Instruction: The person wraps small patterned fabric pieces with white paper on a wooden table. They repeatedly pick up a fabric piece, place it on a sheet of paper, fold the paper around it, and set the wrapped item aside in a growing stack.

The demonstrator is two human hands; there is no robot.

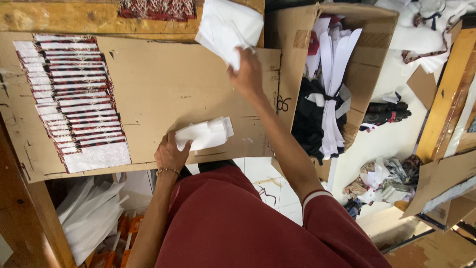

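nearest me is my dark red shirt [233, 223], low in the middle. just beyond it my left hand [169, 155] is closed around a small stack of white pieces [206, 134], resting on the near edge of the cardboard sheet [163, 84]. farther off, my right hand [246, 75] pinches a bigger bunch of white pieces [227, 27] lifted over the sheet's far edge. overlapping red-and-white strips [74, 94] lie in a row on the left; an open box [357, 54] of fabric stands right.

Bright, even daylight, soft shadows; raised right hand [246, 74] slightly motion-blurred
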